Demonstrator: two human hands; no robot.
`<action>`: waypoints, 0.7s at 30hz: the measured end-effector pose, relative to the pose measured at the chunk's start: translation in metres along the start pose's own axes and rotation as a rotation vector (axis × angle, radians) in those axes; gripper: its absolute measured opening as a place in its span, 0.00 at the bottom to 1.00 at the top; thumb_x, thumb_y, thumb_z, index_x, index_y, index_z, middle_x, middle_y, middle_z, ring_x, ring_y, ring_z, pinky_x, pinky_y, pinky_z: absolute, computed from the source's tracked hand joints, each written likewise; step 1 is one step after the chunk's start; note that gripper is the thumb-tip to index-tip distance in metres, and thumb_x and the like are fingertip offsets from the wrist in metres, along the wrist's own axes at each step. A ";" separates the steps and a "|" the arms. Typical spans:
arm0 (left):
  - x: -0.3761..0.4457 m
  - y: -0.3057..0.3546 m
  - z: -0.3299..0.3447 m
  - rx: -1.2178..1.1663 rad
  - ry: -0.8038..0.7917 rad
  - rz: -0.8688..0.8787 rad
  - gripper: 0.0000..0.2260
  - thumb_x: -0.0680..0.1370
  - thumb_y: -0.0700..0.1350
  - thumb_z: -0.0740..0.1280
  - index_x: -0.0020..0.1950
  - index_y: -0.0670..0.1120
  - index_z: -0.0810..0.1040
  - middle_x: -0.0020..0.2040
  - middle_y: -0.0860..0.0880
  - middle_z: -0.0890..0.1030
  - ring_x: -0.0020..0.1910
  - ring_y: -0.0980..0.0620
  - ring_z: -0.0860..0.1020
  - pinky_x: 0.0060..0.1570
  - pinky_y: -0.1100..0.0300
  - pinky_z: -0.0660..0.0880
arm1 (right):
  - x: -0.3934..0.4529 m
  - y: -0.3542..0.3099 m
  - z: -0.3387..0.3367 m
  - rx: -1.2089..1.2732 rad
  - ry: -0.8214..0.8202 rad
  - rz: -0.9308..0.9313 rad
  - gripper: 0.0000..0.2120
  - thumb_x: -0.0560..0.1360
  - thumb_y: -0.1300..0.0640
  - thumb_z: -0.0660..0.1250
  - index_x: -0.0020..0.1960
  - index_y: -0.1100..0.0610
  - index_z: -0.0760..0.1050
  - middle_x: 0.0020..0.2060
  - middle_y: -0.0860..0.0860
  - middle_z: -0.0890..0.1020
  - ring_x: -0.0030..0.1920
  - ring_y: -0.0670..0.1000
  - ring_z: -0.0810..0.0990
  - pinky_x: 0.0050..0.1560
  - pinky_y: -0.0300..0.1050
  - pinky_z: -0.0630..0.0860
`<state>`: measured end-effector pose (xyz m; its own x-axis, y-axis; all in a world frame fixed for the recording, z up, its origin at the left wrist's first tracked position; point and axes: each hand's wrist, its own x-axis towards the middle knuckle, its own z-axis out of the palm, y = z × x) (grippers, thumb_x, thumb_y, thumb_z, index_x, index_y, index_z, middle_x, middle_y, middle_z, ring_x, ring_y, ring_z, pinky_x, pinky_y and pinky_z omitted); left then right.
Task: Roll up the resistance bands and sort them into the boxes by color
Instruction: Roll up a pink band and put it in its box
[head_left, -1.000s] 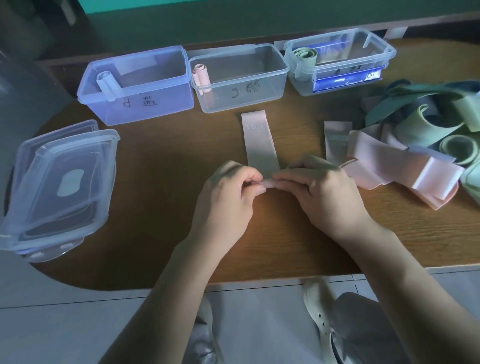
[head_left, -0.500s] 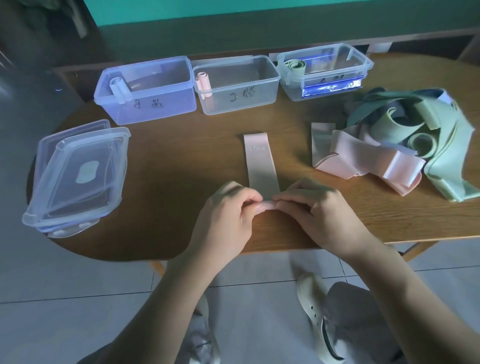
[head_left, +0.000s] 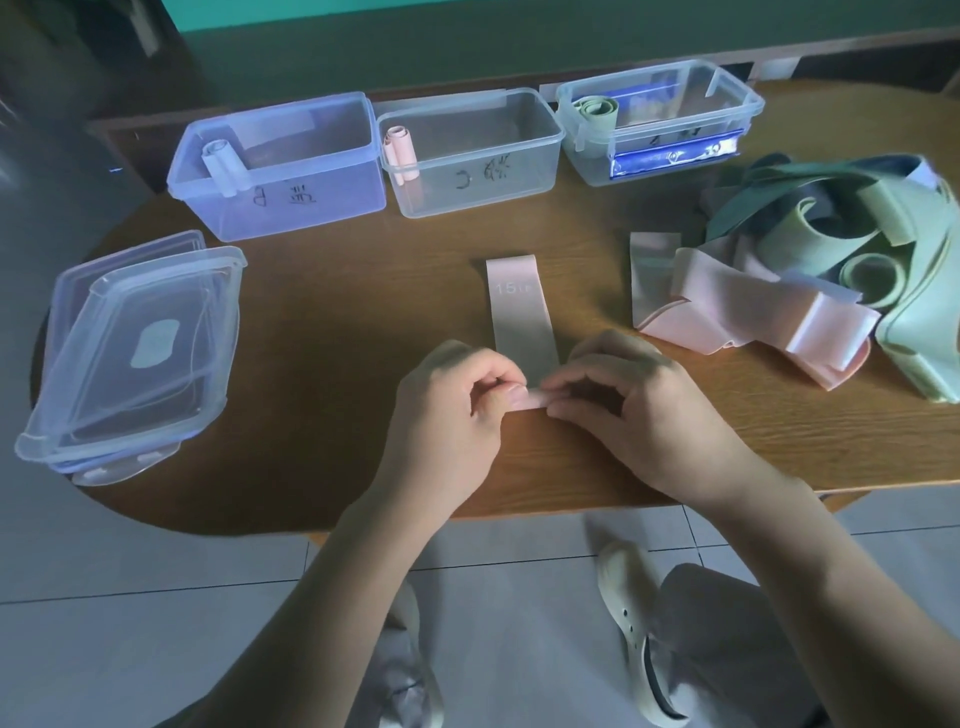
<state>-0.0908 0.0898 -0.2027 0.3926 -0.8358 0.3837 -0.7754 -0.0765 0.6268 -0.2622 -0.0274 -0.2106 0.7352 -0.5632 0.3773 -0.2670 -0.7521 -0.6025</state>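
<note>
A pink resistance band (head_left: 519, 317) lies flat on the wooden table (head_left: 337, 312), pointing away from me. Its near end is curled into a small roll. My left hand (head_left: 452, 415) and my right hand (head_left: 634, 410) both pinch that roll from either side. Three open boxes stand along the far edge: a blue-tinted box (head_left: 306, 202) with a rolled pale blue band (head_left: 223, 163), a clear middle box (head_left: 488, 176) with a rolled pink band (head_left: 400, 150), and a clear right box (head_left: 727, 104) with a rolled green band (head_left: 595, 111).
A heap of loose pink bands (head_left: 753, 306) and green bands (head_left: 909, 249) covers the table's right side. Stacked clear lids (head_left: 135, 348) sit at the left edge. My knees and shoes show below the near edge, over a tiled floor.
The camera has pulled back and up, so more floor and table show. Both hands stay on the band's near end, and the roll looks slightly thicker.
</note>
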 end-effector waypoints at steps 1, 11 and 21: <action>0.000 -0.001 0.000 0.009 -0.006 0.020 0.06 0.77 0.38 0.72 0.45 0.49 0.84 0.44 0.55 0.80 0.46 0.58 0.77 0.43 0.66 0.75 | 0.001 0.000 0.000 0.010 0.015 0.009 0.08 0.75 0.50 0.74 0.53 0.48 0.85 0.49 0.44 0.77 0.49 0.46 0.79 0.53 0.45 0.77; 0.010 -0.006 -0.002 0.006 -0.048 0.027 0.03 0.75 0.48 0.76 0.47 0.50 0.86 0.44 0.54 0.81 0.44 0.57 0.78 0.40 0.63 0.75 | 0.012 0.000 0.003 0.021 0.050 0.046 0.11 0.77 0.45 0.71 0.54 0.51 0.84 0.48 0.45 0.76 0.44 0.43 0.77 0.46 0.41 0.76; 0.012 -0.005 0.003 0.014 0.036 -0.015 0.04 0.75 0.48 0.76 0.43 0.49 0.84 0.41 0.55 0.80 0.41 0.57 0.78 0.39 0.66 0.75 | 0.016 0.001 -0.006 0.049 -0.037 -0.006 0.06 0.78 0.52 0.72 0.52 0.53 0.84 0.49 0.44 0.78 0.48 0.45 0.79 0.50 0.39 0.75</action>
<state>-0.0832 0.0787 -0.2031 0.4215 -0.8145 0.3986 -0.7763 -0.0969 0.6229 -0.2546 -0.0390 -0.2015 0.7593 -0.5451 0.3555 -0.2324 -0.7374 -0.6342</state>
